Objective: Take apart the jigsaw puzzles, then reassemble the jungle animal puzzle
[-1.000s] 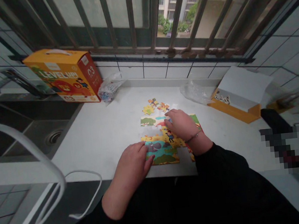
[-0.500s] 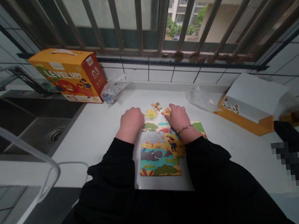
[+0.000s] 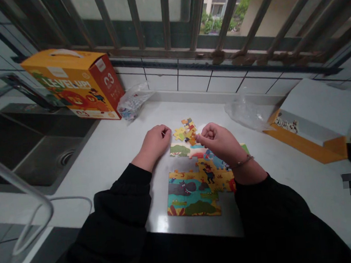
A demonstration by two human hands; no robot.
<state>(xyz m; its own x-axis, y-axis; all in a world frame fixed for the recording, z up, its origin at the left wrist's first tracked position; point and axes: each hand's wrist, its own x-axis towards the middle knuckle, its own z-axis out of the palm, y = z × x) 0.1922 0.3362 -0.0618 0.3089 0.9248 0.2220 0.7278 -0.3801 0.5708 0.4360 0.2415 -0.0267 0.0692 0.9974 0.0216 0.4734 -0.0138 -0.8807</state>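
Between thumb and fingers, my right hand (image 3: 222, 143) pinches a puzzle piece (image 3: 191, 137) with orange and dark markings. The piece is just above the partly assembled jigsaw puzzle (image 3: 186, 192), which shows a hippo in water, trees and a figure in blue. A gap is open in the puzzle's left middle, and my right hand and forearm cover part of its right side. My left hand (image 3: 155, 146) rests on the counter left of the loose pieces, fingers curled in, with nothing visible in them. Near it lie a yellow puzzle piece (image 3: 178, 133) and a multicoloured piece (image 3: 188, 124).
An orange carton (image 3: 75, 87) stands at the back left, beside a clear bag of pieces (image 3: 132, 104). At the right are a crumpled clear plastic bag (image 3: 248, 114) and an open orange-and-white box (image 3: 306, 139). A sink (image 3: 52, 176) borders the counter (image 3: 110, 158) on the left.
My right hand has turned and drawn back slightly to the right, its pinched piece now showing near the puzzle's top edge. My left hand stays beside the loose pieces. The view has shifted slightly.
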